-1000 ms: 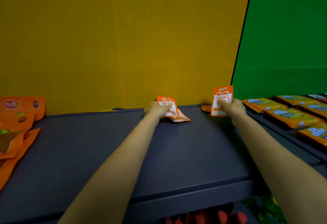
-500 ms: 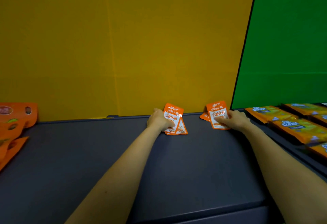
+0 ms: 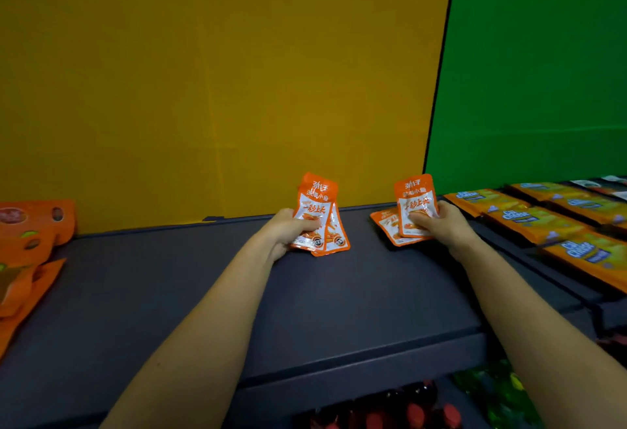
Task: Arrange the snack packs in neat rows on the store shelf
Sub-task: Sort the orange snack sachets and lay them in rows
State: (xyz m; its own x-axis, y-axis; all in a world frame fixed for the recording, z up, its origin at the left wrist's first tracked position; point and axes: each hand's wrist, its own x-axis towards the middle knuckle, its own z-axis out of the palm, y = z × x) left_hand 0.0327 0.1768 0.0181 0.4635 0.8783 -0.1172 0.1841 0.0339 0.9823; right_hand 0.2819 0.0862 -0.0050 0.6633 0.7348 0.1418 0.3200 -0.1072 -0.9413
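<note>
our left hand (image 3: 291, 230) grips two orange snack packs (image 3: 315, 206) by their lower half, with the thumb across the front. they are fanned a little. the front one stands almost upright, its long axis pointing up along the yellow back panel (image 3: 203, 89), and the second one shows behind it with a lower corner out to the right. their bottom edges are at the shelf (image 3: 237, 293); we cannot tell if they touch it.

our right hand (image 3: 444, 226) holds an upright pack (image 3: 415, 196), fingers curled round its right edge and thumb on the printed face. its long axis also points up, leaning slightly to the left. just under and left of it a flat pack (image 3: 385, 225) lies on the shelf, its long axis running back and to the left, partly covered by the upright one.

all four packs are at the back of the shelf, near the seam where the yellow panel meets the green panel (image 3: 543, 72). between the hands is a bare strip of shelf. the dark surface is open from the packs to the front edge and far to the left, up to the orange bags (image 3: 30, 235). on the right, the rows of cheese packs (image 3: 515, 216) begin just beside our right hand.
</note>
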